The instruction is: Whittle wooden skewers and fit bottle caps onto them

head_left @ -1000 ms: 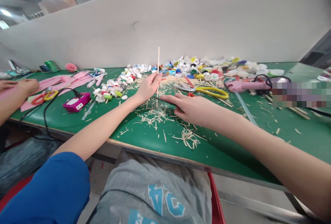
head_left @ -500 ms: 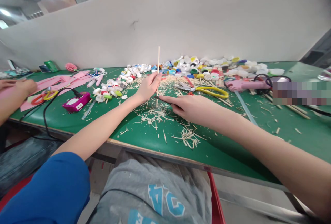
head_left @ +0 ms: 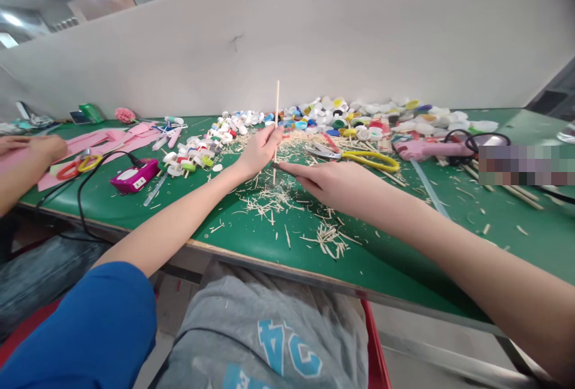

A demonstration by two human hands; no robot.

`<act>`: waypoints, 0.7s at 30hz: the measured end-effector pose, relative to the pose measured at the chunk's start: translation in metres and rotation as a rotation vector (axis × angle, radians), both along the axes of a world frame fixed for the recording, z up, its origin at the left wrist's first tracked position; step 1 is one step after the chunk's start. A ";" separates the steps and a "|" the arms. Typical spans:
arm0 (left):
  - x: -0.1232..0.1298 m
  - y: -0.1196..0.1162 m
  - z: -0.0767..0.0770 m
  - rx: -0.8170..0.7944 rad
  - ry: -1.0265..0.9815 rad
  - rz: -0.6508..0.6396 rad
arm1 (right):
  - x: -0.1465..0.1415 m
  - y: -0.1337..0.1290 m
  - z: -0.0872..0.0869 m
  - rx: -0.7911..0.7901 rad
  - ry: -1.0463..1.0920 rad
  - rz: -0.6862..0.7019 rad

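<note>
My left hand (head_left: 259, 152) is closed around a thin wooden stick (head_left: 277, 98), which stands nearly upright above the bench. The stick's lower end (head_left: 274, 178) shows below my fingers, over a scatter of wood shavings (head_left: 272, 197). My right hand (head_left: 327, 180) grips a small dark knife (head_left: 277, 165), mostly hidden under the outstretched index finger. Its tip meets the stick just under my left hand. Scissors with yellow handles (head_left: 371, 158) lie beyond my right hand.
Bottle caps (head_left: 332, 114) are heaped along the partition (head_left: 341, 35). Caps on sticks (head_left: 188, 158) and a magenta power adapter (head_left: 135, 176) lie left. On the right are a pink glue gun (head_left: 433, 149) and loose sticks (head_left: 516, 191). Another person's hand (head_left: 47, 148) rests on pink paper (head_left: 96, 140).
The knife and my right index finger have risen slightly along the stick, closer to my left hand. My left hand keeps its hold. The whole view has shifted slightly.
</note>
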State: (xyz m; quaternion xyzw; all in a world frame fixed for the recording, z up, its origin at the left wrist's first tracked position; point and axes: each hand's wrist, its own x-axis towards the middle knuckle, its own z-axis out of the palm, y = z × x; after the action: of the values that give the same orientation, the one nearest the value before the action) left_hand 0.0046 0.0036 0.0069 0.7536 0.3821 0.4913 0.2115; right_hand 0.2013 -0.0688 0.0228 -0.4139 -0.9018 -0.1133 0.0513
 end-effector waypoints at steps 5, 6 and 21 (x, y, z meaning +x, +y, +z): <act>0.000 0.000 0.000 0.001 -0.010 0.001 | 0.001 0.003 -0.003 -0.002 0.015 -0.014; -0.001 0.001 0.000 -0.005 -0.017 -0.002 | 0.001 0.003 -0.002 -0.013 0.016 -0.020; -0.001 0.007 -0.003 -0.009 -0.072 -0.047 | -0.002 0.000 0.007 -0.025 -0.025 -0.024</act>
State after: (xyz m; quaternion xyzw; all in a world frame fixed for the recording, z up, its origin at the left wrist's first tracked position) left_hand 0.0035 0.0111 0.0038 0.7433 0.3586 0.5110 0.2402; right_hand 0.1994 -0.0692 0.0300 -0.4239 -0.8986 -0.1080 0.0334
